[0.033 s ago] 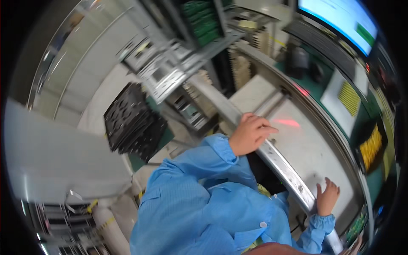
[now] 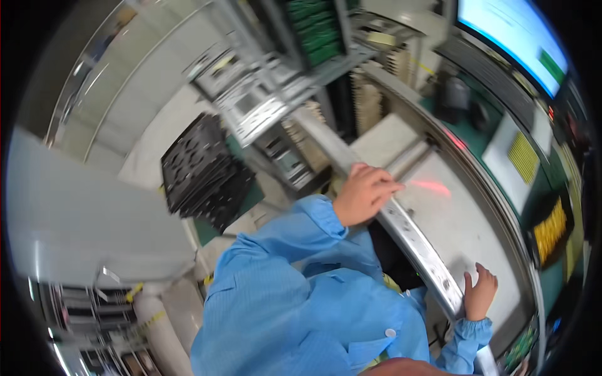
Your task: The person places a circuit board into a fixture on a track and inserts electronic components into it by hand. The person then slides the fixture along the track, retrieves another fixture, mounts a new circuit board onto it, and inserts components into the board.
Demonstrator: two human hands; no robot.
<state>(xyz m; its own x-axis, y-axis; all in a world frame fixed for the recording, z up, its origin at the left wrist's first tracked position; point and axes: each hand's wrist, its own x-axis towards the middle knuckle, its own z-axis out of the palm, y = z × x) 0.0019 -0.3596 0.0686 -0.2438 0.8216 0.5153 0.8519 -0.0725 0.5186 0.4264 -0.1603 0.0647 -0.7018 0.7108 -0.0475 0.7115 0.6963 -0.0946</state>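
My left hand point(image 2: 367, 195) rests on the metal rail point(image 2: 419, 241) in front of my body, fingers loosely stretched out and holding nothing. Farther right, my right hand point(image 2: 481, 291) is at the rail's other end, over the pale flat surface point(image 2: 454, 216). Its thumb stands apart from the fingers, and nothing is in its grasp. A red streak of light point(image 2: 431, 185) falls on that surface, close to the left fingertips. Blue sleeves cover both arms.
Black perforated trays point(image 2: 204, 172) are stacked at the left. Behind them stands a metal fixture point(image 2: 254, 103) beside a rack of green boards point(image 2: 313, 31). A monitor point(image 2: 514, 37), keyboard point(image 2: 480, 69), mouse point(image 2: 478, 115) and a black tray of yellow parts point(image 2: 552, 232) occupy the right bench.
The view has turned slightly, so the background sits a little farther right. Both hands stay at the rail in nearly the same pose.
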